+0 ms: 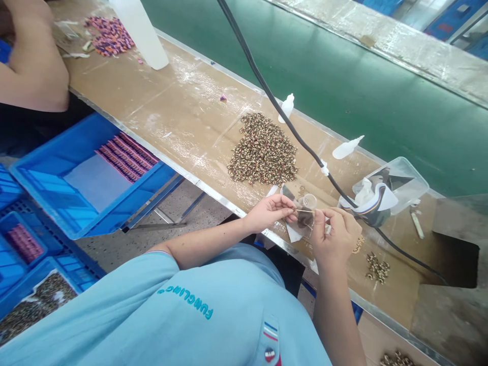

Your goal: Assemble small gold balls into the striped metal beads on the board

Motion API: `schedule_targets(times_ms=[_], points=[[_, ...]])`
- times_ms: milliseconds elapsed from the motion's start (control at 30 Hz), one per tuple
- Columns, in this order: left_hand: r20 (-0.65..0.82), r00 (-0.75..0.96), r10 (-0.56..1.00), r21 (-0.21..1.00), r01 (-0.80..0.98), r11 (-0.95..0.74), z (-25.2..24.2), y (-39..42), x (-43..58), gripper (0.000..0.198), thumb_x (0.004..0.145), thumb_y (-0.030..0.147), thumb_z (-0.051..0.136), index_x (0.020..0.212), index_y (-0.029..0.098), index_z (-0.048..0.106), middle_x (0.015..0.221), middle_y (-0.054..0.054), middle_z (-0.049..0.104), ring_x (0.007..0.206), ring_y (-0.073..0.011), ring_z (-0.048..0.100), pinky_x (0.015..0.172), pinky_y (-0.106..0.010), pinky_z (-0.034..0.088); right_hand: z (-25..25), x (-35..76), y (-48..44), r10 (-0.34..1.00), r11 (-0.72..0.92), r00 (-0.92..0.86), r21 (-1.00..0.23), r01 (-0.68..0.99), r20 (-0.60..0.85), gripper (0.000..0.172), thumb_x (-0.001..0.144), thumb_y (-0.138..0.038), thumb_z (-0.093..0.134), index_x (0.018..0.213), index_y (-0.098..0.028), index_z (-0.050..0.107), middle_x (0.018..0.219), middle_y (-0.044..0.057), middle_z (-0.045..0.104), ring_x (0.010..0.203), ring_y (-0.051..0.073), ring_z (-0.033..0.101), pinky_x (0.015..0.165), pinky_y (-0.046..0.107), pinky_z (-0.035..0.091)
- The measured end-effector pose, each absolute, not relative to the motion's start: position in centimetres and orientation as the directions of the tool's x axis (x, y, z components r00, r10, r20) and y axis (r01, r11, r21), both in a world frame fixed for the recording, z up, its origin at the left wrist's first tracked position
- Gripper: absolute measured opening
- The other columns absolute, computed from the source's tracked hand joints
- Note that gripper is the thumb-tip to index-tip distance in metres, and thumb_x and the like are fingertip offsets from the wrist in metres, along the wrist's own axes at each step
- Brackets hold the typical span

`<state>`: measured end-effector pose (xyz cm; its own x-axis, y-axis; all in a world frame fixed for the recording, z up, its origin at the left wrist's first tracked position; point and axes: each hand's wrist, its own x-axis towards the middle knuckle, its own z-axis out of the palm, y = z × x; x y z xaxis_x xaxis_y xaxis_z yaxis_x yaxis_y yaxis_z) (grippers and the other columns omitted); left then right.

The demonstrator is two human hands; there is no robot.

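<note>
My left hand (271,209) and my right hand (335,235) meet over the front edge of the brown bench (183,117). Both pinch a thin wire or thread (304,211) stretched between the fingertips. Just behind the fingers stands a small clear cup (308,201) on a scrap of dark plastic. A large heap of small gold-and-brown rings (263,150) lies on the bench beyond my left hand. A smaller cluster of the same rings (377,268) lies to the right of my right hand.
A black cable (267,91) crosses the bench. Two white squeeze bottles (286,108) lie by the green conveyor belt (362,86). A clear tub (400,183) holds ribbon cable. Blue crates (46,178) stand left. Another person's arm (34,56) is top left.
</note>
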<state>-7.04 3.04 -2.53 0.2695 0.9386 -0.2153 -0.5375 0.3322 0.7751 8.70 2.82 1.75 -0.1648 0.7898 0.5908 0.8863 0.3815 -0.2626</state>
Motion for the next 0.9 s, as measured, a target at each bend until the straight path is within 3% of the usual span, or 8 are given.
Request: schedule_targets(times_ms=[467,633,767,900], points=[[-0.227,0.265,0.937,0.786,-0.518,0.337,-2.5,3.0,-7.1,0.037,0.065,0.038,0.077,0.082,0.011,0.057,0.067,-0.002,0.066,0.066,-0.0116,0.065,0.067,-0.027,0.053,1.9,10.4,4.0,0.719,0.386,-0.157,-0.2,0.901,0.678,0.019,0.088,-0.029,0.053,0.075,-0.019,0.06,0.078,0.004,0.065,0.075,0.016,0.059,0.071,0.029,0.039],[-0.226,0.26,0.939,0.796,-0.506,0.332,-2.4,3.0,-7.2,0.034,0.066,0.035,0.077,0.081,0.011,0.057,0.067,-0.001,0.066,0.065,-0.0113,0.065,0.067,-0.026,0.053,1.3,10.0,4.5,0.768,0.333,-0.16,-0.175,0.926,0.62,0.025,0.089,-0.036,0.052,0.076,-0.02,0.066,0.08,0.004,0.066,0.075,0.016,0.058,0.073,0.03,0.036],[-0.223,0.244,0.944,0.803,-0.503,0.32,-2.4,2.9,-7.1,0.031,0.066,0.032,0.077,0.08,0.012,0.057,0.068,-0.001,0.066,0.065,-0.011,0.066,0.066,-0.024,0.052,1.0,9.9,3.7,0.815,0.329,-0.164,-0.211,0.92,0.556,0.025,0.089,-0.04,0.051,0.086,-0.022,0.068,0.086,0.004,0.067,0.079,0.016,0.058,0.076,0.031,0.036],[-0.223,0.241,0.945,0.81,-0.493,0.317,-2.5,2.9,-6.9,0.028,0.067,0.029,0.076,0.08,0.013,0.058,0.069,0.0,0.067,0.065,-0.0107,0.066,0.066,-0.024,0.053,1.0,11.9,1.8,0.858,0.263,-0.049,-0.355,0.897,0.511,0.026,0.089,-0.04,0.049,0.086,-0.02,0.066,0.085,0.005,0.066,0.077,0.015,0.058,0.074,0.029,0.04]])
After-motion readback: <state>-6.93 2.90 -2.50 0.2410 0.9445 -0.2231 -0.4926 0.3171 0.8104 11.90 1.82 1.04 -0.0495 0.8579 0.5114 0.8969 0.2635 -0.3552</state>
